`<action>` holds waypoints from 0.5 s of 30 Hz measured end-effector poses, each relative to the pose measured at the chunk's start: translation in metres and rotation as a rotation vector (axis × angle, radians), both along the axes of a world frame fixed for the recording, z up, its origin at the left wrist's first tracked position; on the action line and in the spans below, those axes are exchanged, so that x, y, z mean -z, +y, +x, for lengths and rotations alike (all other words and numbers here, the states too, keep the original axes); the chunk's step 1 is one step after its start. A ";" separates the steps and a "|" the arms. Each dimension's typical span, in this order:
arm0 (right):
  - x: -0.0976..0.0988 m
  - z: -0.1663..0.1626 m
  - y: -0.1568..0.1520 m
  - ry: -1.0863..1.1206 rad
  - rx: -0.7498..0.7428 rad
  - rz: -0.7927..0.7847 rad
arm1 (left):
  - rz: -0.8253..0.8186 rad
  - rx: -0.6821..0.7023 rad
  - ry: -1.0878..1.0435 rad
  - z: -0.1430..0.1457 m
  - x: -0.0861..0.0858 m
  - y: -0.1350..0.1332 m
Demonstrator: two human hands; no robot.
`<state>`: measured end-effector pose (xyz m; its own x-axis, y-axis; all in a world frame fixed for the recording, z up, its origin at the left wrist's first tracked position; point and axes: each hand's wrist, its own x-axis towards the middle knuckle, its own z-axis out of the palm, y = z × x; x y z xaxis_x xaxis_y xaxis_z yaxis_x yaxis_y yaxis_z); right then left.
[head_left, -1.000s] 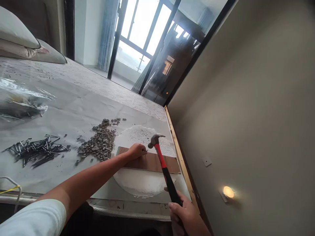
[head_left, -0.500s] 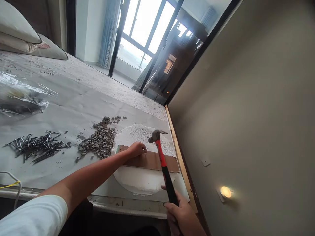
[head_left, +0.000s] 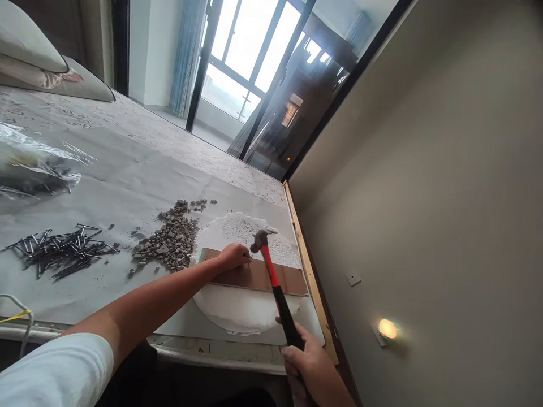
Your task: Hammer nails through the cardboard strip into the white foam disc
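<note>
My left hand (head_left: 234, 256) rests on a brown board (head_left: 263, 278), its fingers pinching a thin nail (head_left: 250, 260) that stands on the board's surface. In my right hand (head_left: 311, 362) is a claw hammer (head_left: 271, 265), gripped by its black and red handle. The hammer's metal head is raised just right of the pinched nail, apart from it. Beneath the board lies a round white foam-like slab (head_left: 246, 314), rough and pitted on its far part. Small holes dot the board's left end.
Left of the slab is a heap of grey gravel (head_left: 172, 240). Farther left lie a pile of nails (head_left: 61, 249) and a clear plastic bag (head_left: 36, 164). A wooden strip (head_left: 311, 271) runs along the wall on the right. At the near left edge loops a white cable (head_left: 29, 322).
The hammer has shifted slightly left, its head closer to the pinched nail. My left hand stays on the board with the nail.
</note>
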<state>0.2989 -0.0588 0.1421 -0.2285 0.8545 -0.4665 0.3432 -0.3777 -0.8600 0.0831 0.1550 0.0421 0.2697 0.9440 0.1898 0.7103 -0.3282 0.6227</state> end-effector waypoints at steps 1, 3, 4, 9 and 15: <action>0.001 0.001 0.000 0.006 0.011 0.015 | -0.002 0.013 -0.005 0.000 0.000 0.000; 0.003 0.001 0.000 0.017 0.033 0.033 | -0.003 0.019 -0.007 0.000 0.001 0.001; 0.005 0.000 0.001 0.017 0.036 0.027 | -0.007 0.011 0.002 0.000 0.001 0.002; 0.004 0.000 0.002 0.015 0.005 -0.027 | -0.007 -0.012 0.112 0.001 0.005 0.003; 0.005 0.003 0.000 0.018 0.043 0.002 | -0.018 0.038 0.039 -0.003 -0.001 0.004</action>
